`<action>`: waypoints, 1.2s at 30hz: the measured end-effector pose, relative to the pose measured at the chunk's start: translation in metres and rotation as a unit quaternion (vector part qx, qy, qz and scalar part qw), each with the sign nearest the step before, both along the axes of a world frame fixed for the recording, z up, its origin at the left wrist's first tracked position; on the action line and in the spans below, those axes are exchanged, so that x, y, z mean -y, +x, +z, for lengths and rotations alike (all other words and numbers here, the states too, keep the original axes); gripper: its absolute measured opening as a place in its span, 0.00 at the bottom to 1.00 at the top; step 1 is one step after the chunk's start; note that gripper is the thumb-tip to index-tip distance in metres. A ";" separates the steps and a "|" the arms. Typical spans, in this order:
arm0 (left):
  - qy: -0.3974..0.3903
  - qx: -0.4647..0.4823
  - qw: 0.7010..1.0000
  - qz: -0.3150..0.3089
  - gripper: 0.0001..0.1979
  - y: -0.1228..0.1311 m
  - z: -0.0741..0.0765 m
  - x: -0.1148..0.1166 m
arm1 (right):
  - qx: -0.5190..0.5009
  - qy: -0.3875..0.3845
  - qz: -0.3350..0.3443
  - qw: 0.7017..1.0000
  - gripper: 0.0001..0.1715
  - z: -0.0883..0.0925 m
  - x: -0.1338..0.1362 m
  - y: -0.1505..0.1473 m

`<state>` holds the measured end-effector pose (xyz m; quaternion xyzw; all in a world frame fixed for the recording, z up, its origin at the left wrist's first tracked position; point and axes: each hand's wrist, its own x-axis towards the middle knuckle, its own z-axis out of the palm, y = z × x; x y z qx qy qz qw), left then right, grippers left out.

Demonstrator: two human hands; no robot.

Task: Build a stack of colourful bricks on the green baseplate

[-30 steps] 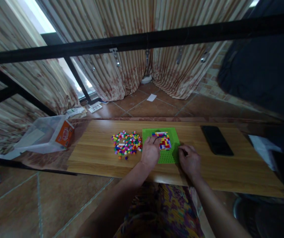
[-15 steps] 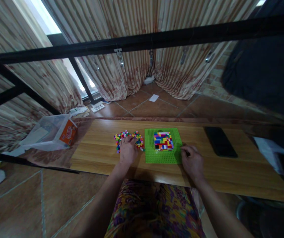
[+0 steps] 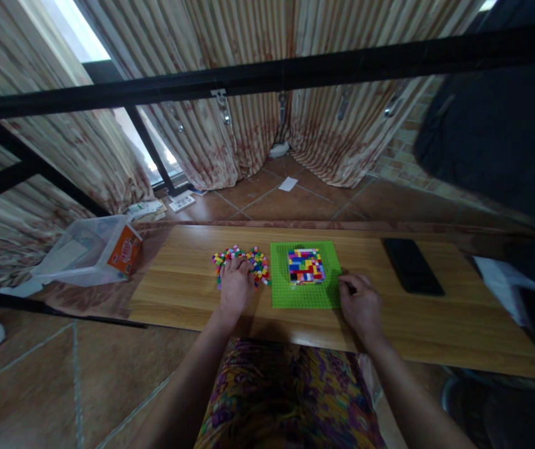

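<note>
My left hand point(image 3: 236, 285) is over a pile of small coloured toy bricks point(image 3: 259, 262), its fingers a little apart and reaching down among them. The fingertips are partly hidden. To the right of the pile lies a green studded baseplate point(image 3: 281, 296). A squarish block built of multicoloured bricks point(image 3: 305, 266) stands on the upper middle of the plate. My right hand point(image 3: 360, 301) rests at the plate's right edge with thumb and fingers curled together. Whatever is between those fingers is too small or hidden to make out.
The wooden board point(image 3: 169, 284) carries all this, with a black phone point(image 3: 412, 266) on its right part. A clear plastic box point(image 3: 85, 252) with an orange label stands to the left. A dark metal rail point(image 3: 249, 81) crosses in front of the curtains point(image 3: 244, 37).
My left hand has shifted slightly within the brick pile, and its fingers look more bent. My right hand stays at the plate's edge. The whole view has moved a little.
</note>
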<state>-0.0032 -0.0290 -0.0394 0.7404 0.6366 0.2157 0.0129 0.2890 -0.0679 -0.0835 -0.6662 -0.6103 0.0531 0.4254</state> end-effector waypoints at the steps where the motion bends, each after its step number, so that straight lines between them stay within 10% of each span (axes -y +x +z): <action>1: 0.005 0.008 1.000 -0.001 0.08 0.001 0.001 0.001 | -0.001 -0.002 -0.001 1.000 0.13 0.000 0.000 0.000; 13: -0.025 0.168 0.980 -0.105 0.10 0.056 0.024 0.011 | -0.012 0.001 0.004 1.000 0.13 0.000 -0.001 0.000; 36: -0.079 -0.020 0.989 -0.119 0.07 0.105 0.037 -0.015 | -0.016 -0.003 0.006 1.000 0.13 0.000 -0.001 0.001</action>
